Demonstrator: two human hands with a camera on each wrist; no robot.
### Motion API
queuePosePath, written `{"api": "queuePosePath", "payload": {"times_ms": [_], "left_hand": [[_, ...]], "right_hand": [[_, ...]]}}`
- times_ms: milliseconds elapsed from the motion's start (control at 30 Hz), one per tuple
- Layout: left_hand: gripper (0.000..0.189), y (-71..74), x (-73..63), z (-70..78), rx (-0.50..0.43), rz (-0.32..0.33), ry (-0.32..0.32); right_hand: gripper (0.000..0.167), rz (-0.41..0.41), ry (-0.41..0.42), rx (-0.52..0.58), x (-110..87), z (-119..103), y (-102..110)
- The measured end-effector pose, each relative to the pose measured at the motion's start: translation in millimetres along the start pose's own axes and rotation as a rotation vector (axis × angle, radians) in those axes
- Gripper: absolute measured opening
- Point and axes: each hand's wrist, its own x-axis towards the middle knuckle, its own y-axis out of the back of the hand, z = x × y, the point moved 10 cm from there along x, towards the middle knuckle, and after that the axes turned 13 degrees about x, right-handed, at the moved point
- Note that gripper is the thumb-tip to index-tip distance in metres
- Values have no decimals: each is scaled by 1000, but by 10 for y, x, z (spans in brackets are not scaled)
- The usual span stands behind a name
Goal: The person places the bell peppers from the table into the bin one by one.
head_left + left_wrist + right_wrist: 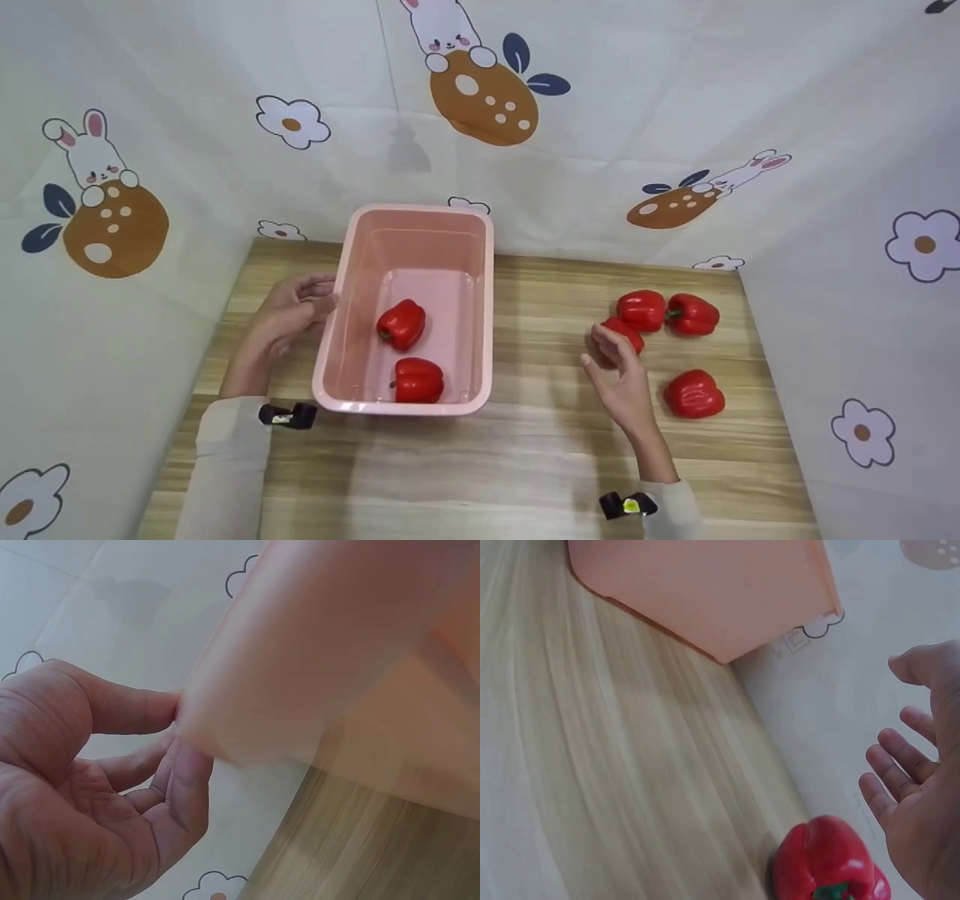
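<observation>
Head view: wood-grain bench [465, 472] is occupied by pink bin [431, 247] at 11 o'clock; three red peppers [641, 310] are bunched at 2, lone pepper [694, 394] is set at 3.

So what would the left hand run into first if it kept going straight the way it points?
The left wall of the pink bin, almost at once: the left hand is right at the bin's edge in both views that show it, though exact contact is hard to judge.
</observation>
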Motion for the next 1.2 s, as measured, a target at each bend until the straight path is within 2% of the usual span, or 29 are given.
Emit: {"api": "queuePosePath", "payload": {"times_ms": [133, 433, 633, 967, 1200], "left_hand": [[60, -12, 9, 12, -2, -9, -4], [60, 5, -11, 40, -21, -3, -28], [59, 2, -12, 42, -21, -11, -36], [59, 23, -6, 13, 1, 5, -41], [61, 8, 1, -14, 3, -6, -15]], "right_hand": [[51, 53, 4, 5, -129, 47, 161], [52, 136, -40, -5, -326, 188, 423], [52, 181, -101, -40, -462, 289, 548], [55, 213, -165, -98, -632, 408, 768], [56, 238, -208, -126, -726, 470, 924]]}}
